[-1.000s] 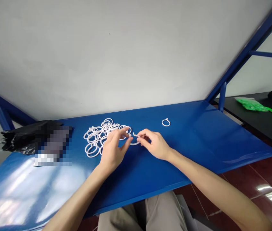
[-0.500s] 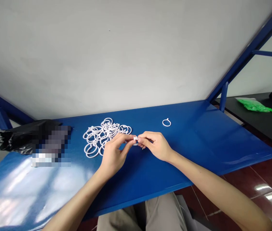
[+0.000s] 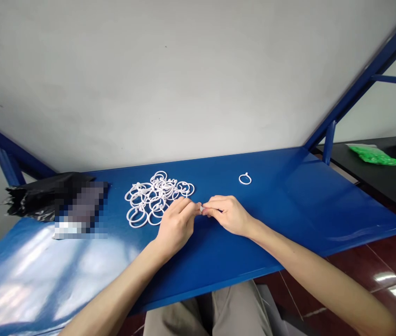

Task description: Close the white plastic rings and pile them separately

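Between the fingertips of both hands is a white curtain ring (image 3: 201,209), mostly hidden by the fingers; only a small white part shows. My left hand (image 3: 177,224) pinches it from the left, with the fingers curled. From the right, my right hand (image 3: 228,213) grips it between thumb and bent fingers. Just left of my left hand lies a heap of white curtain rings (image 3: 137,217), each with a small loop, overlapping one another. One single white curtain ring (image 3: 244,178) lies apart, beyond my right hand on the blue table.
The blue table (image 3: 282,186) meets a pale wall (image 3: 184,93). At left lie a crumpled black plastic bag (image 3: 37,196) and a pixelated object (image 3: 84,210). A blue metal frame (image 3: 345,102) rises at right; a green bag (image 3: 376,156) sits on a dark table beyond.
My left hand has turned over and its fingers have closed more tightly at the curtain ring. Less of the ring shows now. The view has shifted slightly.
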Demonstrator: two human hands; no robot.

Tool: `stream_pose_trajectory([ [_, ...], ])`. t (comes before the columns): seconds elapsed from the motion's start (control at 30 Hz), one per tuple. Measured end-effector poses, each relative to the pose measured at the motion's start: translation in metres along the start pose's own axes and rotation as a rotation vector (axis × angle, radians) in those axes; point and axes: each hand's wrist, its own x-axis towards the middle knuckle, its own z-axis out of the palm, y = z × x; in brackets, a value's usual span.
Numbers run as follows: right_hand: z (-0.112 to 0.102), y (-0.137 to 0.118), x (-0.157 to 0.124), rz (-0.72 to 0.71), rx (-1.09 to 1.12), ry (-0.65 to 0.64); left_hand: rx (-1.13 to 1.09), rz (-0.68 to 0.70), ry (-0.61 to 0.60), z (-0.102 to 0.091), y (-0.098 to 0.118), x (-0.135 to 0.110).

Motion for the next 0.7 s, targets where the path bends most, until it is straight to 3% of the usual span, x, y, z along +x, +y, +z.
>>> stream_pose_trajectory([
  [0.1, 0.002, 0.008, 0.003, -0.007, -0.052, 0.033, 0.035, -0.006, -0.082, -0.002, -0.008, 0.006],
  [0.23, -0.007, 0.025, 0.008, 0.038, -0.172, 0.205, 0.239, -0.105, -0.150, -0.002, -0.023, 0.009],
  [0.37, -0.036, 0.046, 0.008, 0.306, -0.486, 0.320, 0.426, -0.198, -0.223, 0.001, -0.039, 0.003],
  [0.53, -0.072, 0.065, 0.003, 0.698, -0.710, 0.366, 0.431, -0.216, -0.261, 0.000, -0.047, -0.001],
  [0.63, -0.080, 0.069, 0.001, 0.782, -0.749, 0.420, 0.418, -0.192, -0.252, -0.002, -0.047, -0.001],
  [0.7, -0.080, 0.068, 0.001, 0.736, -0.747, 0.466, 0.420, -0.164, -0.231, -0.003, -0.047, 0.000],
])
